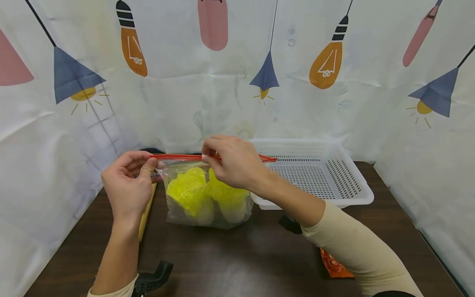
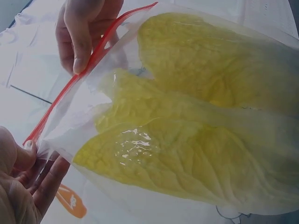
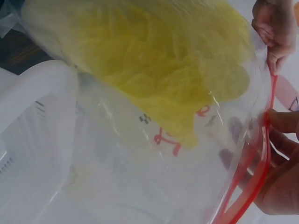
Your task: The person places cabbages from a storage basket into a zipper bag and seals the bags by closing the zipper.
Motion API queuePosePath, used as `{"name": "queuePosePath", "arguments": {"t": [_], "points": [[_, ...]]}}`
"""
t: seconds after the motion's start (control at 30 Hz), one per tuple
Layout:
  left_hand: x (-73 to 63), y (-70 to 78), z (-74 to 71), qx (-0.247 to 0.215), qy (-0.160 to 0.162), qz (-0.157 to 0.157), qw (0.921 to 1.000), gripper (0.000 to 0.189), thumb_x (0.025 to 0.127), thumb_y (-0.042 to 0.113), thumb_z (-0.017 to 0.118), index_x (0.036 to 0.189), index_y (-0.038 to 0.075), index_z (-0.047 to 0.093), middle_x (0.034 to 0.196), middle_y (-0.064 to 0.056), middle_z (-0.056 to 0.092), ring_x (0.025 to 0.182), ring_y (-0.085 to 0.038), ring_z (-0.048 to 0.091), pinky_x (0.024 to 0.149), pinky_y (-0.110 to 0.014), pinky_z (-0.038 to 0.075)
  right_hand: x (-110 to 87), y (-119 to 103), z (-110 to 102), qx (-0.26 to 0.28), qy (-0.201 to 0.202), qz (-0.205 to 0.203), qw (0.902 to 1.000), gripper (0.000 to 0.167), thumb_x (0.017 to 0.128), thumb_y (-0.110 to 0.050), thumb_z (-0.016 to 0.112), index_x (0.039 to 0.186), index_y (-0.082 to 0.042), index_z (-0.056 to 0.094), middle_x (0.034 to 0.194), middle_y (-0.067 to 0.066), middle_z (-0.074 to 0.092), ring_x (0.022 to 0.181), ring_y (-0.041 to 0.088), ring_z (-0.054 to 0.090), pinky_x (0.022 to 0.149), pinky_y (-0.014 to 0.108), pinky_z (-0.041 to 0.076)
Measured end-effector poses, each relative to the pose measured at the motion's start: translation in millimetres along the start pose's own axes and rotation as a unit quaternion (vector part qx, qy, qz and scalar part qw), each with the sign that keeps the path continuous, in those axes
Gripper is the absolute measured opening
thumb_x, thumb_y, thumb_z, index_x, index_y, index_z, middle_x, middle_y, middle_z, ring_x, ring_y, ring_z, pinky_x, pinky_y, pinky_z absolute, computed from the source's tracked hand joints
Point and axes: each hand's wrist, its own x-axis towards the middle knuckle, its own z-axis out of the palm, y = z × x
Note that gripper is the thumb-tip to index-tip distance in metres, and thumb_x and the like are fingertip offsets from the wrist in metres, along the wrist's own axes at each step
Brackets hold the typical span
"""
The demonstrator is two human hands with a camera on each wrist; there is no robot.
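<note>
A clear zip bag with a red zip strip is held upright above the table. Inside it are yellow leafy heads that look like napa cabbage, pale toward the bottom. My left hand pinches the bag's upper left corner between thumb and fingers. Near the middle of the strip, my right hand pinches the zip, thumb on one side and fingers behind the film. In the right wrist view, the strip's two red edges stand apart beyond the right hand. The left wrist view shows the cabbage leaves through the film.
A white perforated plastic basket stands right of the bag, partly behind the right forearm. An orange-red packet lies under the right sleeve on the dark table. A long yellow item lies beside the left wrist. A printed curtain hangs behind.
</note>
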Motion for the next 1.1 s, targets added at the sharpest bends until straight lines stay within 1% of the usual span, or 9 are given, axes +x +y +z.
{"name": "queuePosePath", "arguments": {"t": [0.17,0.3,0.4,0.53,0.67,0.93,1.1], "points": [[-0.1,0.0,-1.0,0.001,0.003,-0.003,1.0000,0.008,0.094,0.002,0.074,0.093,-0.005,0.073,0.076,0.006,0.075,0.064,-0.009,0.073,0.056,-0.024,0.059,-7.5,6,-3,0.001,0.008,0.006,1.0000,0.008,0.102,-0.024,0.065,0.100,-0.021,0.072,0.097,-0.010,0.070,0.080,0.010,0.062,0.064,0.028,0.050],[-0.2,-0.5,-1.7,-0.007,0.003,0.000,1.0000,0.004,0.094,0.000,0.073,0.090,-0.002,0.074,0.075,0.004,0.075,0.061,-0.010,0.072,0.055,-0.025,0.059,-13.7,12,-7,0.004,0.016,0.011,0.9998,0.007,0.101,-0.023,0.066,0.100,-0.020,0.072,0.097,-0.008,0.070,0.079,0.011,0.062,0.066,0.029,0.051],[0.0,-0.5,-1.8,-0.007,0.004,0.001,1.0000,0.004,0.094,-0.001,0.073,0.090,-0.002,0.074,0.075,0.004,0.075,0.061,-0.010,0.072,0.055,-0.024,0.059,-18.2,16,-8,0.005,0.021,0.016,0.9996,0.007,0.101,-0.022,0.067,0.100,-0.019,0.072,0.096,-0.008,0.070,0.079,0.012,0.063,0.066,0.029,0.051],[0.7,-0.2,-1.5,0.003,0.008,0.001,1.0000,0.006,0.094,0.000,0.073,0.091,-0.005,0.074,0.075,0.007,0.075,0.061,-0.009,0.072,0.055,-0.023,0.059,-24.7,22,-10,0.006,0.031,0.020,0.9993,0.006,0.100,-0.021,0.068,0.099,-0.018,0.072,0.094,-0.006,0.070,0.076,0.012,0.061,0.065,0.030,0.051],[0.7,0.2,-1.1,0.016,0.011,0.004,0.9998,0.007,0.095,0.002,0.072,0.093,-0.005,0.074,0.075,0.010,0.074,0.063,-0.008,0.072,0.055,-0.023,0.059,-32.2,28,-13,0.011,0.038,0.028,0.9988,0.005,0.100,-0.020,0.068,0.099,-0.017,0.072,0.092,-0.006,0.070,0.074,0.013,0.061,0.065,0.030,0.051],[0.1,0.3,-1.6,0.020,0.012,0.004,0.9997,0.010,0.096,0.005,0.073,0.093,-0.005,0.074,0.076,0.007,0.074,0.064,-0.009,0.071,0.057,-0.024,0.059,-44.7,40,-16,0.020,0.061,0.031,0.9975,0.004,0.099,-0.019,0.070,0.099,-0.016,0.072,0.094,-0.005,0.072,0.081,0.015,0.066,0.069,0.032,0.054],[1.1,0.0,-3.7,0.026,0.012,0.009,0.9996,0.011,0.096,0.007,0.073,0.094,-0.004,0.074,0.077,0.008,0.075,0.064,-0.008,0.072,0.057,-0.023,0.060,-50.3,45,-17,0.024,0.069,0.036,0.9967,0.005,0.099,-0.020,0.071,0.097,-0.015,0.071,0.093,-0.005,0.072,0.084,0.015,0.068,0.074,0.034,0.056]]}}
